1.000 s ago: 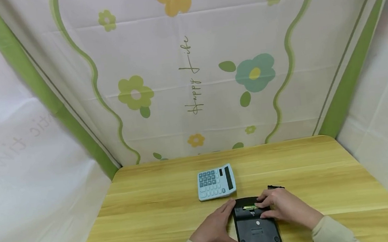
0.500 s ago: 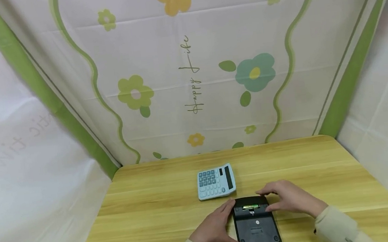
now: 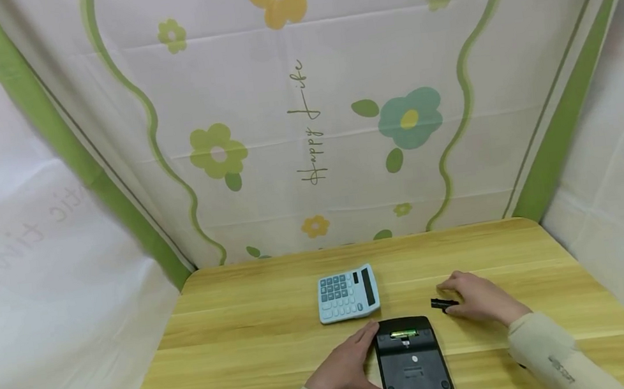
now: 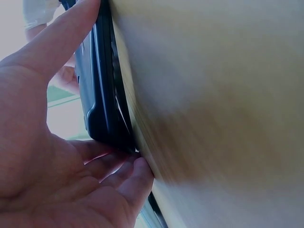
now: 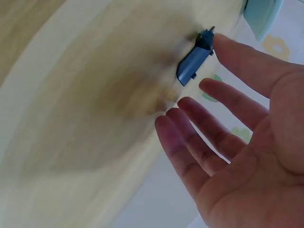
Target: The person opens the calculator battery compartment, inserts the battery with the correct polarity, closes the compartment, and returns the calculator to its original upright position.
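A black calculator [image 3: 416, 372] lies face down on the table, its small battery compartment uncovered with a green battery [image 3: 403, 333] inside. My left hand [image 3: 343, 365] holds it along the left side, thumb at the near corner and fingers at the far corner; the left wrist view shows the calculator's edge [image 4: 102, 111] between them. Right of the calculator, my right hand [image 3: 481, 297] is beside a small black battery cover [image 3: 441, 303]. In the right wrist view the thumb tip is right at one end of the cover [image 5: 194, 59], and the other fingers are extended and spread from it.
A light blue calculator [image 3: 348, 294] lies face up farther back on the wooden table [image 3: 236, 344]. A white curtain [image 3: 265, 193] with flower prints hangs behind the table's far edge, and more white cloth hangs at both sides.
My right hand has left the battery compartment, moving right and away to the black cover. The battery stays in the compartment. My left hand and the black calculator have not moved.
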### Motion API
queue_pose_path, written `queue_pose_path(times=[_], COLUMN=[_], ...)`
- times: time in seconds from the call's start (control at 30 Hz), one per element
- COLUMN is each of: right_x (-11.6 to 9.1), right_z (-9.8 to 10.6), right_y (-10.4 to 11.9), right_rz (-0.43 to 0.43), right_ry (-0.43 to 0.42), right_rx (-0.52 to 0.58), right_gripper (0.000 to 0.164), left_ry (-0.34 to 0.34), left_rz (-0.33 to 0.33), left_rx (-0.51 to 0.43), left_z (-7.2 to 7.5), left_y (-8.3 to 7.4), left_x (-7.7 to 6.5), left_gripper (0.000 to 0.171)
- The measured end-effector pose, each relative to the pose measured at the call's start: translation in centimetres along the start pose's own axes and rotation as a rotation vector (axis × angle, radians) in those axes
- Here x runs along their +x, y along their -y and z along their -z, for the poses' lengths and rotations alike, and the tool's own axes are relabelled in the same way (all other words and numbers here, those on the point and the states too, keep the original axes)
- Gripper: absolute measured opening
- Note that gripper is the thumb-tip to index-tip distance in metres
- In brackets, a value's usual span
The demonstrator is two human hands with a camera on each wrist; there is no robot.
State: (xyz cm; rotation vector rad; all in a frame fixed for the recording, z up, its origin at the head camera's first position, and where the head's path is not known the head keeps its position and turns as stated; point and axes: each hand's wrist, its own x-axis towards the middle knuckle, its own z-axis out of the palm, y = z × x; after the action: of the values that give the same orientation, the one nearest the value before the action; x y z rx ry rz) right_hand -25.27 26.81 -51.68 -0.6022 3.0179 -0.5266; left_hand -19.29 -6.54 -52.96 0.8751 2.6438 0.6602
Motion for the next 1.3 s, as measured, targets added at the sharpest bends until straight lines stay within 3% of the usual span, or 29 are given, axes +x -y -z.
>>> queue_pose_path(times=[0.53, 1.0, 1.3], right_x=[0.9, 1.0, 0.7], right_z=[-0.5, -0.7, -0.9], right_y=[0.2, 0.2, 0.3], right_rz=[-0.010, -0.057, 0.036], right_ry=[-0.008, 0.009, -0.023], right_rx=[0.016, 0.086, 0.122], right_gripper=[0.022, 0.022, 0.016], left_ry=[0.012, 0.007, 0.001], left_rz=[0.004, 0.005, 0.004], left_rx=[-0.009, 0.001, 0.016], left_z=[0.2, 0.4, -0.1], left_y=[-0.1, -0.3, 0.2], left_x=[0.5, 0.7, 0.1], left_gripper=[0.125, 0.125, 0.126])
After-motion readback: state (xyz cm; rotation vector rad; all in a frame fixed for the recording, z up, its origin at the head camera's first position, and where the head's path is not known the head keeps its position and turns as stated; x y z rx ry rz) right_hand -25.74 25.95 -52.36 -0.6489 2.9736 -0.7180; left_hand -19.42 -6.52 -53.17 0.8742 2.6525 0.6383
